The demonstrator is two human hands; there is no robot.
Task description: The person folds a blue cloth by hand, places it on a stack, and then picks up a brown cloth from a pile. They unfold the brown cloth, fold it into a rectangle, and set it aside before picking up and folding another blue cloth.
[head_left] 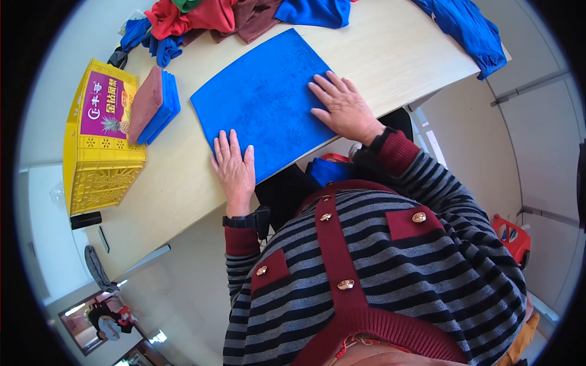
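Note:
A blue cloth (262,91) lies spread flat on the pale wooden table (177,189) in front of me, its near edge along the table's front. My left hand (233,168) rests on its near left corner, fingers stretched out and slightly apart. Over its right edge lies my right hand (346,108), palm down, with the thumb apart from the fingers. Neither hand grips anything. To the left of the cloth is a small stack of folded cloths (155,107), brownish red and blue.
A yellow plastic basket (107,177) with a purple label stands at the table's left. Crumpled red cloths (189,21), brown and blue ones lie along the far side. Another blue cloth (467,36) hangs over the right end. A red plastic stool (516,241) is on the floor at right.

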